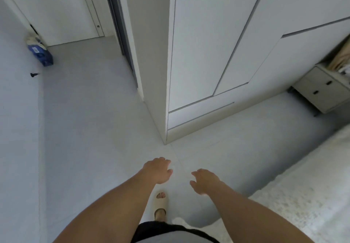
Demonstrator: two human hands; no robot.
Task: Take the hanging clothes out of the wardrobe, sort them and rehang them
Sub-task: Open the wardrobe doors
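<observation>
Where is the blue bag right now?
In the head view, the blue bag sits on the floor at the far left, leaning in the corner beside the white door.

This is a bedroom in a home. A tall white built-in wardrobe (217, 44) with closed flat doors stands on pale floor tiles (94, 129); the edge of a bed (303, 195) lies at the right, a small drawer cabinet (322, 89) sits beside the wardrobe, and a white door (62, 10) stands at the far left.

The tall white wardrobe (217, 44) has its doors shut (contents hidden) and its top cut off; the pale speckled bed (312, 195) runs off the right edge.
</observation>
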